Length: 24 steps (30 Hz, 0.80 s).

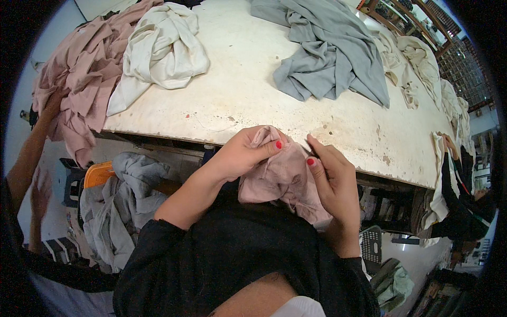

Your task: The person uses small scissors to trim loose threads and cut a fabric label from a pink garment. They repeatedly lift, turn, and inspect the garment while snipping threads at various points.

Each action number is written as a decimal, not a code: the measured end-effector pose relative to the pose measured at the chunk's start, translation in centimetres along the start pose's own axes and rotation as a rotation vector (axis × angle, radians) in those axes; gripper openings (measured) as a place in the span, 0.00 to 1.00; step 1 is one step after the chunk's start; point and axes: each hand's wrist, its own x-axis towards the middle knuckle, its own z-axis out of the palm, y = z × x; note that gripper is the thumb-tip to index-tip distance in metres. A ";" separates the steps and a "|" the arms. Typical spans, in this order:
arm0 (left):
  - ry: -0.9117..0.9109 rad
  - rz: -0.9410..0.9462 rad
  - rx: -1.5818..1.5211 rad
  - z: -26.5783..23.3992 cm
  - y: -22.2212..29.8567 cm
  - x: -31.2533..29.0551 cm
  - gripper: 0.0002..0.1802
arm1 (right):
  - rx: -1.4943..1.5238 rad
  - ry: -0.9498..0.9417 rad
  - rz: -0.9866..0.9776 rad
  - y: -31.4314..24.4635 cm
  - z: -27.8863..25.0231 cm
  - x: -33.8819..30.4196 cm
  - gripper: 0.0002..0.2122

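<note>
My left hand (247, 153) is closed on a dusty-pink cloth (282, 177), pinching its gathered upper edge between thumb and fingers. The cloth hangs crumpled in front of my body, just off the table's near edge. Beside it, my right hand (335, 182) is closed, thumb toward the fingers, around a small dark tool (313, 151) that mostly hides in the grip. Its exact kind cannot be made out. The lower part of the pink cloth reaches down to my right wrist.
On the worn cream table (232, 79) lie a pink cloth heap (84, 68), a white cloth (163, 50), a grey-blue cloth (332, 58) and beige cloths (417, 58). Grey cloth (124, 201) fills an orange basket (97, 173) at left. Other people's arms show at both sides.
</note>
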 end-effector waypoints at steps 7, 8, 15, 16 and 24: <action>-0.064 0.035 0.173 0.3 0.3 -0.2 0.09 | -0.006 -0.120 -0.016 -0.9 -0.5 0.9 0.14; -0.051 0.080 0.209 0.4 0.4 -0.3 0.09 | 0.005 -0.121 -0.025 -0.7 -0.5 1.0 0.14; 0.017 0.176 0.304 0.6 0.9 -0.4 0.07 | 0.180 -0.171 -0.029 0.1 -0.1 1.0 0.13; 0.011 0.184 0.291 0.6 0.9 -0.4 0.06 | 0.216 -0.199 -0.019 0.0 -0.1 1.0 0.13; -0.086 0.049 0.367 0.5 1.4 -0.9 0.06 | -0.028 -0.378 -0.111 -1.2 -2.4 2.6 0.11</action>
